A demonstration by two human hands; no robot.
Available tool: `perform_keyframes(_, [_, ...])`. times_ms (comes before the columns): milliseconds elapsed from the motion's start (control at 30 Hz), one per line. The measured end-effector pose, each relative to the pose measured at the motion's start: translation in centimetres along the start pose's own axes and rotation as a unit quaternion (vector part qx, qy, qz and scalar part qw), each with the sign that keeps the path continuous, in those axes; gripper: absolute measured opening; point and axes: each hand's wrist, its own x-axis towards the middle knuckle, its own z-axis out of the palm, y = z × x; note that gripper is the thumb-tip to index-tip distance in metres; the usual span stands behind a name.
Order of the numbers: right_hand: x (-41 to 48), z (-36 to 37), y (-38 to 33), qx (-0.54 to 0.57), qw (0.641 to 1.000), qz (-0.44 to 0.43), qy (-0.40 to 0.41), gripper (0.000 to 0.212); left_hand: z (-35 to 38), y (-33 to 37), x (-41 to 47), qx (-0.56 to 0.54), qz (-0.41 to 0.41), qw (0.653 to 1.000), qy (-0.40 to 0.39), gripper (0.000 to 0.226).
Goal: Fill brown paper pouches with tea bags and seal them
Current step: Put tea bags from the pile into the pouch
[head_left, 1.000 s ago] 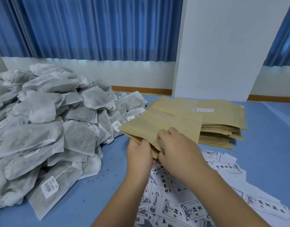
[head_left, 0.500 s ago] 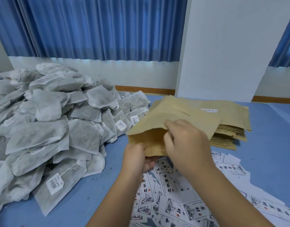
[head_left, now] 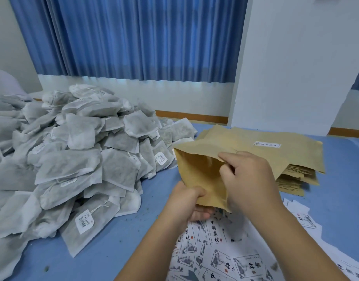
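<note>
Centre frame: pouch point(head_left: 197, 171), flat a second earlier, gaped open, held in front of the stack point(head_left: 296, 155), left hand point(head_left: 186, 201) gripping its lower edge, right hand point(head_left: 249, 179) pinching the upper lip; judged ready for tea bags point(head_left: 73, 159), piled left.

soft even daylight through blue curtain point(head_left: 134, 37), faint shadows, wide-angle edge bending

We see a brown paper pouch point(head_left: 197, 171) held tilted, mouth spread open, between a large heap of grey-white tea bags point(head_left: 77, 159) and a flat stack of pouches point(head_left: 304, 155).
</note>
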Motion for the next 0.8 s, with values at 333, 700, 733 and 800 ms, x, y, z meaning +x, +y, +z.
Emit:
perform_keyframes(333, [0.4, 1.0, -2.3, 0.069, 0.997, 0.027, 0.017, 0.015, -2.7, 2.1, -1.9, 0.09, 0.108, 0.985, 0.101, 0.032])
perform_keyframes(700, [0.7, 2.3, -4.2, 0.099, 0.993, 0.063, -0.028, 0.018, -14.4, 10.2, -7.3, 0.722, 0.308, 0.568, 0.246, 0.055])
perform_keyframes(733, [0.6, 2.3, -4.1, 0.095, 0.993, 0.063, -0.027, 0.018, -15.6, 11.0, -7.6, 0.772, 0.273, 0.515, 0.254, 0.062])
perform_keyframes(800, [0.6, 2.3, -4.0, 0.083, 0.994, 0.062, -0.031, 0.019, -18.0, 12.2, -7.5, 0.828, 0.175, 0.466, 0.259, 0.081])
